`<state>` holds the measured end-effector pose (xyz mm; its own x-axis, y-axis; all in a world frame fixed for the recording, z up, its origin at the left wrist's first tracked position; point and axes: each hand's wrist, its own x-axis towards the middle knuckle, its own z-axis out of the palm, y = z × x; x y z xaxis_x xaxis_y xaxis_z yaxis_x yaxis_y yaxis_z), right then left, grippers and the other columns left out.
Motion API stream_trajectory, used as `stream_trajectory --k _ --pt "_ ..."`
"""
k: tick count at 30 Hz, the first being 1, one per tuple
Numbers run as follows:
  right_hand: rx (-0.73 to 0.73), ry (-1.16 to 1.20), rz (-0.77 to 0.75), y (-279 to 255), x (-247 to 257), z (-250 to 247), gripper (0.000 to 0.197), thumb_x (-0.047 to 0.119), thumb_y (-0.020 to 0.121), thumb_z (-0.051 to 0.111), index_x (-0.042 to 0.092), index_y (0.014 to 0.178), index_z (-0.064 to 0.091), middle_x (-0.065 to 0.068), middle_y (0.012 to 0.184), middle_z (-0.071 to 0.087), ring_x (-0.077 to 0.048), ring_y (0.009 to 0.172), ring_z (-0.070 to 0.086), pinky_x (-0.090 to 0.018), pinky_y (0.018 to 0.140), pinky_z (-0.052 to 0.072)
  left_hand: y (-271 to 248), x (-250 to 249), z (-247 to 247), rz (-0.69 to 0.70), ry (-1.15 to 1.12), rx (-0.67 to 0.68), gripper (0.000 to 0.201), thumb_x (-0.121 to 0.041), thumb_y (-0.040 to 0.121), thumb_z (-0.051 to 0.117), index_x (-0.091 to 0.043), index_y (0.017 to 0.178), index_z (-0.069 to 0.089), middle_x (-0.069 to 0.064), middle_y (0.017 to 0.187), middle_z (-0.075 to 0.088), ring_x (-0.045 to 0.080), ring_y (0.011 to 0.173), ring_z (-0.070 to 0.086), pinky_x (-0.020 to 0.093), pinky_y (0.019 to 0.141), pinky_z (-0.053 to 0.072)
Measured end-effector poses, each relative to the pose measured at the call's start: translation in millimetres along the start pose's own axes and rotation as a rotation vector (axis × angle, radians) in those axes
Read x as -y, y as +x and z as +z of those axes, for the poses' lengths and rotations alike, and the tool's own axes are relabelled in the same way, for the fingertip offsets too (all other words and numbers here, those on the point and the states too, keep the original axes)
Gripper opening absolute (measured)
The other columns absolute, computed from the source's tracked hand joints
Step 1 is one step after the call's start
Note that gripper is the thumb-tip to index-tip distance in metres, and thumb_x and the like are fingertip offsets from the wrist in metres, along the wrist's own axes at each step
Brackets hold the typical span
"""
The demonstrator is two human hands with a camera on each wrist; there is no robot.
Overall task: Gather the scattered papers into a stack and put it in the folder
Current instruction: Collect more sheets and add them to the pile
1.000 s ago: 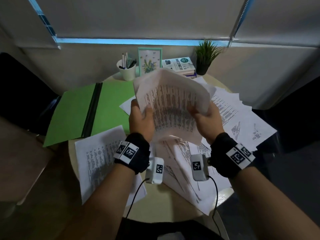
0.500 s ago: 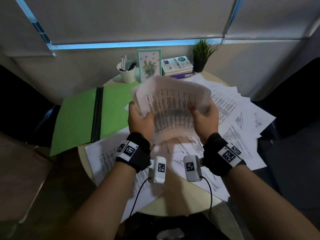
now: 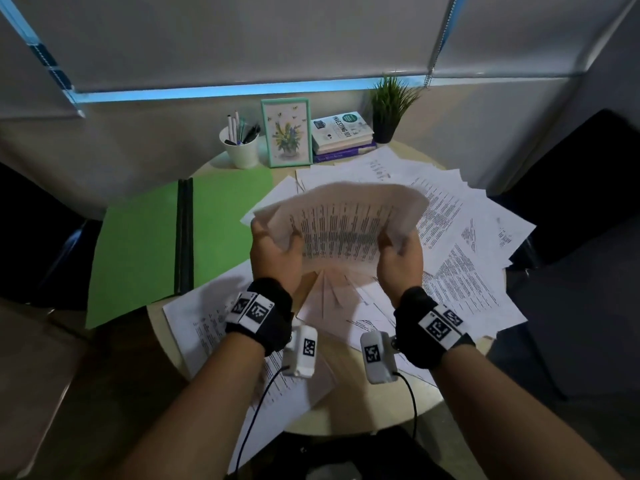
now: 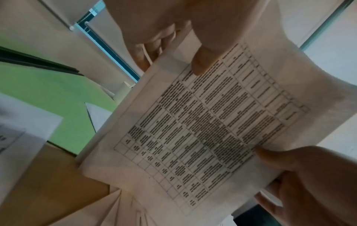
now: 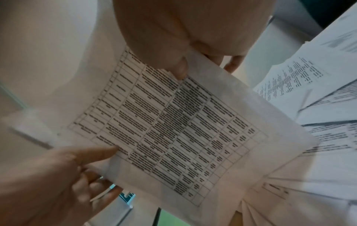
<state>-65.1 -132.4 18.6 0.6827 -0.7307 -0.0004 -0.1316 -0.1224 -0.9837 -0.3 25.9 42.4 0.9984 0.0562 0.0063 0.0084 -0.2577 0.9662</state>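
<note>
Both hands hold a small stack of printed sheets [image 3: 341, 230] upright above the round table [image 3: 349, 414], its top edge curling away from me. My left hand [image 3: 275, 251] grips the stack's left edge, thumb on the front page [image 4: 210, 125]. My right hand [image 3: 398, 261] grips the right edge, thumb on the printed table [image 5: 168, 122]. The green folder [image 3: 138, 244] lies open on the table's left side. Loose papers [image 3: 464, 258] fan out over the right half, and one sheet [image 3: 207, 327] lies under my left wrist.
At the table's back stand a white pen cup [image 3: 240, 150], a framed flower picture [image 3: 287, 133], a pile of books [image 3: 343, 136] and a small potted plant [image 3: 389, 105]. Dark chairs [image 3: 571, 188] flank the table. Window blinds hang behind.
The held stack has dropped lower and tipped away from me, its top edge now bent back. My view has shifted, showing more of the table's right side.
</note>
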Motion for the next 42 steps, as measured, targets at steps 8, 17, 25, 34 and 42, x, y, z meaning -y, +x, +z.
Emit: stream_trajectory --k 8,17,25,34,42 --pt "0.015 -0.081 -0.159 16.1 26.9 1.2 0.015 0.005 0.093 0.050 0.014 0.101 0.057 0.003 0.090 0.064 -0.017 0.087 0.060 -0.030 0.073 0.050 6.7 -12.9 4.6 0.095 -0.039 -0.010 0.037 -0.007 0.098 0.043 -0.003 0.133 0.034 0.004 0.115 0.058 0.018 0.095 0.058 0.019 0.079 0.048" --pt "0.144 -0.056 -0.198 35.9 45.8 13.1 0.017 0.016 0.092 0.060 0.016 0.109 0.060 0.010 0.097 0.065 0.008 0.081 0.060 -0.005 0.065 0.048 17.7 -7.6 -24.3 0.069 -0.043 -0.084 0.053 -0.002 0.093 0.046 -0.016 0.140 0.025 0.003 0.119 0.060 0.019 0.090 0.062 0.029 0.073 0.055" --pt "0.423 -0.273 -0.064 17.9 10.1 79.0 0.038 0.010 0.092 0.053 0.013 0.129 0.060 -0.008 0.100 0.069 -0.015 0.073 0.062 -0.016 0.058 0.045 6.1 45.8 -82.7 -0.167 0.099 -0.127 0.061 0.003 0.096 0.036 -0.025 0.148 0.023 0.003 0.144 0.046 0.023 0.127 0.048 0.034 0.106 0.040" --pt "0.685 -0.461 0.031 -41.9 -45.9 144.6 0.035 0.023 0.102 0.038 0.009 0.125 0.059 -0.007 0.087 0.067 -0.021 0.070 0.057 -0.022 0.065 0.041 -20.4 135.1 -148.1 -0.468 0.253 -0.173 0.055 0.001 0.094 0.042 -0.028 0.140 0.038 0.003 0.132 0.058 0.029 0.114 0.058 0.032 0.090 0.044" --pt "0.761 -0.689 0.087 -52.3 -66.9 161.8 0.039 0.015 0.095 0.046 0.012 0.133 0.052 -0.013 0.122 0.062 -0.028 0.100 0.062 -0.032 0.084 0.051 -19.0 169.3 -159.5 -0.637 0.372 -0.188 0.053 -0.004 0.085 0.054 -0.017 0.134 0.041 0.010 0.131 0.050 0.034 0.116 0.054 0.040 0.097 0.047"
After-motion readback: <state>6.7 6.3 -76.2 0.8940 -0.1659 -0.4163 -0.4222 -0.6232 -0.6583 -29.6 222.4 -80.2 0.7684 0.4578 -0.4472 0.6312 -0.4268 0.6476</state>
